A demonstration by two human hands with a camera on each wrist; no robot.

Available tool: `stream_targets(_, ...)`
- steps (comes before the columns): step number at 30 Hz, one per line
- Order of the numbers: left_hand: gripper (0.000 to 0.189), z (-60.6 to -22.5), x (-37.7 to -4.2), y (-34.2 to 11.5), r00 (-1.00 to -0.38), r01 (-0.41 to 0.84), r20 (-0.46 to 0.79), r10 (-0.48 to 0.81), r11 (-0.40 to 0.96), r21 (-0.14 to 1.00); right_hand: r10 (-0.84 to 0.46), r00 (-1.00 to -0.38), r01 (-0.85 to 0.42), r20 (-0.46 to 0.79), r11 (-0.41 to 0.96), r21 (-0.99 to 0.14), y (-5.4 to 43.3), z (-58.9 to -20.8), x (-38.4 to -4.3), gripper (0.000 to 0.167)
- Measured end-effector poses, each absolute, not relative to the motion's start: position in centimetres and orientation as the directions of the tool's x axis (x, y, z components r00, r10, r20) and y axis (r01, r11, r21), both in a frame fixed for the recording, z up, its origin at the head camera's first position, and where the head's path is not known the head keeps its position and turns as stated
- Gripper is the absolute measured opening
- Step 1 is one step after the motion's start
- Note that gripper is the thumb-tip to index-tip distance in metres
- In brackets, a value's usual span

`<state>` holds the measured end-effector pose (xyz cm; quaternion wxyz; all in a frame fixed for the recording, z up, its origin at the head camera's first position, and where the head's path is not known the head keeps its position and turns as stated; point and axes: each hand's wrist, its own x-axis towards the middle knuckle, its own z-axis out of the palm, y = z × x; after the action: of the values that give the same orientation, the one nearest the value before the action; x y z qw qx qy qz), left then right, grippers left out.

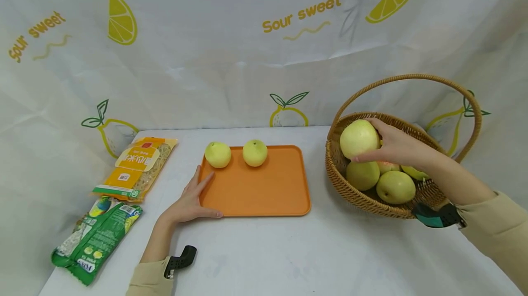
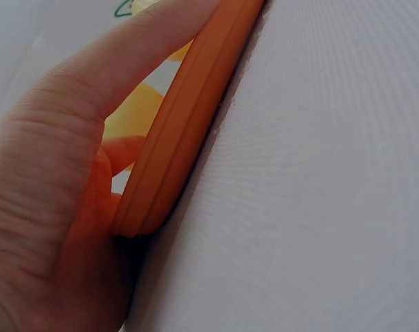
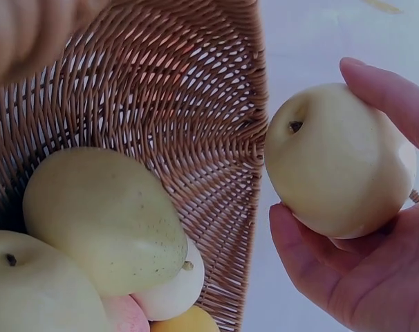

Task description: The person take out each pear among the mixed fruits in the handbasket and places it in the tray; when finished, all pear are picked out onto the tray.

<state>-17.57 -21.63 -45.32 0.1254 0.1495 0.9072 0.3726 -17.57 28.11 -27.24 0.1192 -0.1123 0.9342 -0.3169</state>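
Observation:
My right hand (image 1: 393, 145) grips a pale yellow-green apple (image 1: 358, 140) between thumb and fingers, over the left side of a wicker basket (image 1: 336, 174). In the right wrist view the apple (image 3: 334, 166) appears beside the basket's rim, its dark stem hollow showing. At the left end of an orange tray (image 1: 255, 190), my left hand (image 1: 189, 200) lies spread, fingers along the side and thumb at the front edge. The left wrist view shows the thumb (image 2: 126, 55) against the tray's rim (image 2: 185, 131). Two similar yellow-green apples (image 1: 218, 155) (image 1: 255, 153) sit along the tray's back.
More fruit fills the basket, including a green mango-like fruit (image 3: 106, 221) and a yellow-green apple (image 1: 396, 187). A tall handle (image 1: 412, 77) arches over it. Left of the tray lie an orange noodle packet (image 1: 138, 167) and a green packet (image 1: 99, 236). A printed cloth (image 1: 206, 57) hangs behind.

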Motion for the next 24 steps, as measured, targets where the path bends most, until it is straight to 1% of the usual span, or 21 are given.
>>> stream_targets(5, 0.118, -45.4, -17.6, -21.7, -0.923, 0.181, -0.114, 0.367, 0.678, 0.713, -0.271, -0.952, -0.13, -0.143, 0.781, -0.611, 27.6, -27.1, -17.0, 0.099)
stream_targets(9, 0.118, -45.5, -17.7, -21.7, -0.923, 0.18, -0.117, 0.367, 0.681, 0.71, -0.26, -0.956, -0.118, -0.137, 0.767, -0.63, 27.1, -27.3, -16.5, 0.098)
stream_targets(14, 0.117, -45.6, -17.8, -21.7, -0.924, 0.176, -0.123, 0.363, 0.686, 0.706, -0.246, -0.962, -0.12, -0.12, 0.772, -0.624, 26.2, -27.4, -16.0, 0.099)
stream_targets(17, 0.117, -45.6, -17.8, -21.7, -0.924, 0.172, -0.125, 0.363, 0.684, 0.709, -0.242, -0.963, -0.108, -0.122, 0.757, -0.644, 25.5, -27.4, -15.8, 0.101)
stream_targets(24, 0.118, -45.6, -17.8, -21.6, -0.923, 0.177, -0.121, 0.364, 0.683, 0.708, -0.233, -0.967, -0.093, -0.102, 0.698, -0.71, 23.8, -27.9, -15.5, 0.094)
